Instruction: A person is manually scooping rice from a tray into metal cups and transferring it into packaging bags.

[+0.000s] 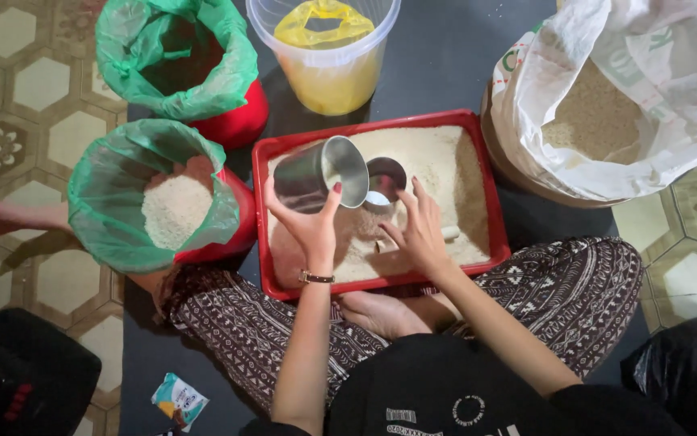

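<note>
Left hand [310, 220] fingers clasp tilted steel cup [322, 174]; right hand [417, 234] fingers spread loose, touching rice in red tray [478, 129].

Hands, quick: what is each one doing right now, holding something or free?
Left hand: closed around a tilted metal cup over the red tray.
Right hand: open, fingers spread on the rice, holding nothing visible.

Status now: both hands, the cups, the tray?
Left hand grips tilted steel cup. Right hand on rice by second cup. Red tray unobstructed.
</note>
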